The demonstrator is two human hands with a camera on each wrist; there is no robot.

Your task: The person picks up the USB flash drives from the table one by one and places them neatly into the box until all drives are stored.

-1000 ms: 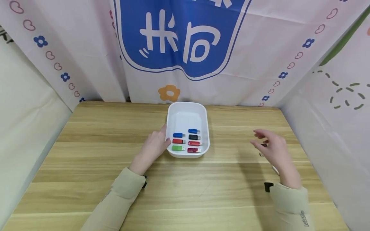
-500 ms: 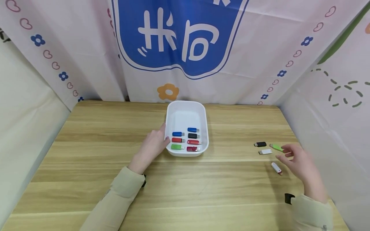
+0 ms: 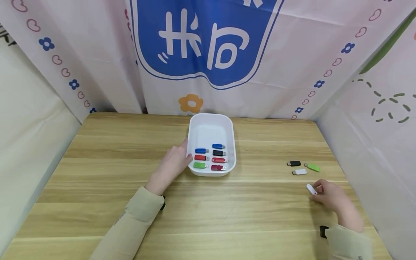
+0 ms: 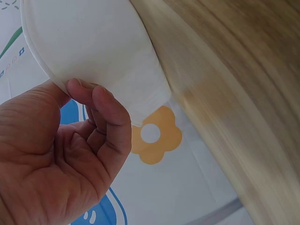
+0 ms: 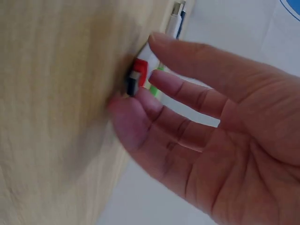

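Observation:
My left hand holds the left rim of a white plastic tray, thumb and fingers pinching its wall in the left wrist view. In the tray's near half, two columns of USB sticks lie: blue, red, green, black and others. At the right, my right hand has its thumb and fingers curled round a white USB stick. That stick's red end and plug show between the fingertips in the right wrist view.
Just beyond the right hand lie a black USB stick, a green USB stick and another white USB stick. A printed curtain hangs along the table's back edge. The wooden table spreads between the arms.
My right hand first moved right, past the loose sticks, then came back to the nearest white USB stick and closed its fingers round it. The left hand and tray stay put.

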